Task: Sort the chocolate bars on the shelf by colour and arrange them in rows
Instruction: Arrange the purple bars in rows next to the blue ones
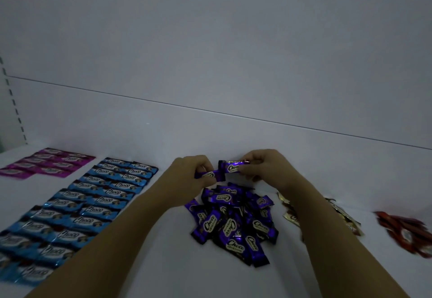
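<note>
The dim white shelf (163, 134) carries pink bars (46, 162) and blue bars (93, 199) laid in rows. Above the loose purple pile (233, 223), the left hand (194, 169) pinches one purple bar (211, 175) and the right hand (264, 164) pinches a second purple bar (231, 166). The step in hand is probably starting the purple rows. Next, both need laying flat and parallel on bare shelf.

Shop display shelf (163, 239).
White back panel (210, 40), slotted upright (14, 102) at left, many identical wrapped bars (93, 204) grouped by colour.
</note>
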The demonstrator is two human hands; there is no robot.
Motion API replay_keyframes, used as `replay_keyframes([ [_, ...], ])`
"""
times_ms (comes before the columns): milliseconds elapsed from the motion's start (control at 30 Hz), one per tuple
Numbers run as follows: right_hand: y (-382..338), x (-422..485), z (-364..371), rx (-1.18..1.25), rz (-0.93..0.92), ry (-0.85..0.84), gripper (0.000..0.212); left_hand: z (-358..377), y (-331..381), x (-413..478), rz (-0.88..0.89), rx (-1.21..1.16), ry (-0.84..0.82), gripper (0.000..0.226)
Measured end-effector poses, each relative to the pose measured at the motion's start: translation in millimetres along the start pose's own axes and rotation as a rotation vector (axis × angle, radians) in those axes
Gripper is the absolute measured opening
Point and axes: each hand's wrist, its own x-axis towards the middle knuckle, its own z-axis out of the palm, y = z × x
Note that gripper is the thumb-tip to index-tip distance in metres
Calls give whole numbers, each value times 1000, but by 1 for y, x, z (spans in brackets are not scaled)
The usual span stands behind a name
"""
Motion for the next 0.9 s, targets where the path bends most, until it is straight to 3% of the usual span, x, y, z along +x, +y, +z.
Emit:
replay_keyframes([
  [200, 12, -2, 4, 92, -7, 1, 5, -6, 4, 1, -204, -113, 40, 24],
  [300, 18, -4, 4, 230, -37, 66, 10, -6, 4, 1, -219, -141, 64, 20],
  [467, 26, -9, 4, 385, 3, -14, 18, 0, 0, 3, -262, -314, 71, 8],
  [533, 28, -9, 6, 336, -3, -17, 22, 3, -4, 3, -246, -281, 76, 9],
  [633, 31, -8, 6, 246, -46, 18, 11, 8, -7, 3, -222, -270, 79, 6],
  [767, 34, -6, 4, 270, -34, 10, 27, 11, -9, 3, -222, -277, 82, 20],
  [900, 38, -1, 5, 179, -22, -16, 10, 14, -12, 5, -252, -380, 112, 30],
])
